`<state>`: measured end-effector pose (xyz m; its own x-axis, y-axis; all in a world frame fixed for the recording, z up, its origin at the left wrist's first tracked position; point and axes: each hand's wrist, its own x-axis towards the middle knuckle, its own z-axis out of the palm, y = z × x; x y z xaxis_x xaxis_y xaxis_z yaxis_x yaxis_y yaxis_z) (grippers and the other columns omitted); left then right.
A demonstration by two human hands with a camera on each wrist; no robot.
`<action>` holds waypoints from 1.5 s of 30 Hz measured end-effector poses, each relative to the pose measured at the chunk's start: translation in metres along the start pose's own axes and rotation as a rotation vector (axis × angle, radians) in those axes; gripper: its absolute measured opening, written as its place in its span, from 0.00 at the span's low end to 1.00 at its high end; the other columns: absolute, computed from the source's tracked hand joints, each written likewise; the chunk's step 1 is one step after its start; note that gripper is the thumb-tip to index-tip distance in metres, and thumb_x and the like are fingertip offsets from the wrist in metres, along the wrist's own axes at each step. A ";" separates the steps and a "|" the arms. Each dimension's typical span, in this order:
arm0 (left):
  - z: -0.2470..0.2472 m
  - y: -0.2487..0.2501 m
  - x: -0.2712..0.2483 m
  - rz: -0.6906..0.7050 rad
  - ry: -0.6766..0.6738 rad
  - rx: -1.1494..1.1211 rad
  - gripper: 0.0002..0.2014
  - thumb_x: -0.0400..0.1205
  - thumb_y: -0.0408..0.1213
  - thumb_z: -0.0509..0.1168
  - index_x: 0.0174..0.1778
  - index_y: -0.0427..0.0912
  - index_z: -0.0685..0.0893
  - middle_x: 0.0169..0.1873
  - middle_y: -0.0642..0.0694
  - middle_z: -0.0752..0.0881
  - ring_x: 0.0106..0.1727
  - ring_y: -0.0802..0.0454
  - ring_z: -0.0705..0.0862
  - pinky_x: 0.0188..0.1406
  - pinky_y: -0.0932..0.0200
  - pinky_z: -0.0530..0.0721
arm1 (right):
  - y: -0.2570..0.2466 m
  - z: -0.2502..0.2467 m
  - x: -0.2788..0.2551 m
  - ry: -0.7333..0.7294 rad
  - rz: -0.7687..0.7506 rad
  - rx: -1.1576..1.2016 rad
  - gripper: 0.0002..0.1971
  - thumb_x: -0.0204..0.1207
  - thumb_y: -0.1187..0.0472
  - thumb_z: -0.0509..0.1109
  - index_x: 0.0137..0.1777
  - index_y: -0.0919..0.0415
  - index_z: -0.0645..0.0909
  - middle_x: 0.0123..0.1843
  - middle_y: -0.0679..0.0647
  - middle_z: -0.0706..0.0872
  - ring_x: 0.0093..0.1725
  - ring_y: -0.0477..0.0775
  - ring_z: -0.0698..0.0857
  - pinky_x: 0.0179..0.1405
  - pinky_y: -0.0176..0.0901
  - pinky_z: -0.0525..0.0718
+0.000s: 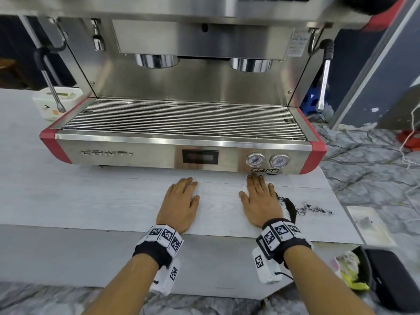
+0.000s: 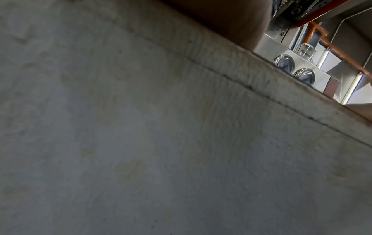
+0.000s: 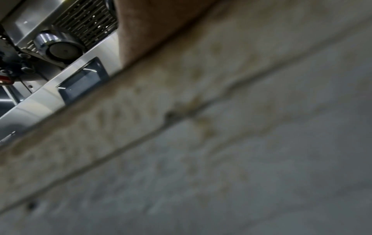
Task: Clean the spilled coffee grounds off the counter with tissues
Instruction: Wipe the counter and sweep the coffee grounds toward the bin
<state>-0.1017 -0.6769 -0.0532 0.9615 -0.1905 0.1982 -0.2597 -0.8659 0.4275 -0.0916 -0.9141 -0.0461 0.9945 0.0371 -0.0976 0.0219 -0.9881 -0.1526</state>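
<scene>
Dark coffee grounds (image 1: 292, 208) lie on the pale wood-grain counter (image 1: 91, 201), in a thick smear just right of my right hand, with a thin scatter (image 1: 316, 210) trailing further right. My right hand (image 1: 259, 198) lies flat, palm down, fingertips at the espresso machine's base. A pale edge, possibly a tissue (image 1: 243, 186), shows beside its index finger; I cannot tell for sure. My left hand (image 1: 181, 201) also rests flat on the counter, fingers straight, holding nothing. Both wrist views show only blurred counter and a bit of palm (image 2: 231, 19) (image 3: 157, 23).
The steel and red espresso machine (image 1: 181, 153) fills the back of the counter, with steam wands (image 1: 52, 87) (image 1: 323, 85) at both sides. A white bowl (image 1: 54, 103) sits at the far left. A black bin with rubbish (image 1: 368, 273) stands low right, beside a white tray (image 1: 370, 223).
</scene>
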 end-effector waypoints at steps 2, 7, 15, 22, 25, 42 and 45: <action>0.000 0.000 0.000 0.004 -0.004 0.001 0.25 0.82 0.45 0.48 0.75 0.43 0.70 0.78 0.45 0.69 0.78 0.48 0.66 0.81 0.50 0.60 | 0.010 -0.001 -0.002 0.007 0.025 -0.002 0.31 0.86 0.46 0.42 0.85 0.59 0.43 0.87 0.54 0.44 0.86 0.53 0.43 0.84 0.55 0.41; 0.000 0.001 0.001 -0.003 -0.001 -0.001 0.22 0.85 0.41 0.53 0.76 0.44 0.69 0.78 0.46 0.68 0.79 0.49 0.64 0.82 0.50 0.58 | 0.021 -0.004 -0.004 -0.015 0.089 0.006 0.31 0.86 0.47 0.43 0.85 0.59 0.43 0.87 0.55 0.44 0.86 0.54 0.43 0.84 0.54 0.41; 0.002 -0.001 0.002 0.009 0.010 0.005 0.24 0.82 0.44 0.51 0.74 0.43 0.70 0.77 0.44 0.70 0.78 0.47 0.66 0.81 0.49 0.60 | -0.048 -0.010 -0.033 0.031 -0.116 0.162 0.31 0.86 0.46 0.41 0.85 0.58 0.38 0.86 0.53 0.37 0.85 0.53 0.36 0.84 0.52 0.38; 0.006 -0.002 0.003 0.004 0.011 0.013 0.22 0.84 0.42 0.54 0.75 0.43 0.69 0.78 0.44 0.69 0.79 0.47 0.65 0.81 0.47 0.60 | -0.097 0.028 -0.062 0.053 -0.229 0.081 0.38 0.77 0.44 0.29 0.85 0.62 0.47 0.87 0.57 0.47 0.86 0.57 0.44 0.82 0.57 0.36; 0.005 -0.002 0.003 0.002 0.014 0.019 0.22 0.85 0.42 0.54 0.76 0.43 0.68 0.78 0.44 0.68 0.79 0.47 0.64 0.81 0.49 0.58 | -0.097 0.029 -0.063 0.052 -0.225 0.068 0.39 0.75 0.44 0.28 0.85 0.62 0.45 0.87 0.56 0.46 0.86 0.57 0.44 0.82 0.56 0.35; 0.006 -0.002 0.002 -0.002 -0.007 0.025 0.22 0.85 0.41 0.53 0.76 0.43 0.68 0.79 0.44 0.67 0.80 0.46 0.62 0.81 0.47 0.58 | -0.011 0.013 -0.072 0.022 -0.124 -0.020 0.42 0.71 0.40 0.23 0.85 0.58 0.41 0.87 0.52 0.41 0.86 0.51 0.40 0.82 0.49 0.34; 0.006 -0.002 0.002 -0.002 -0.006 0.019 0.22 0.85 0.40 0.53 0.76 0.42 0.68 0.79 0.43 0.67 0.80 0.45 0.63 0.81 0.47 0.58 | 0.007 0.008 -0.075 0.022 -0.082 -0.023 0.44 0.69 0.39 0.22 0.85 0.58 0.41 0.87 0.51 0.41 0.86 0.50 0.40 0.81 0.48 0.34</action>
<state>-0.0988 -0.6784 -0.0590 0.9625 -0.1914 0.1920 -0.2560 -0.8749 0.4110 -0.1666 -0.9221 -0.0478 0.9913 0.1147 -0.0638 0.1053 -0.9851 -0.1361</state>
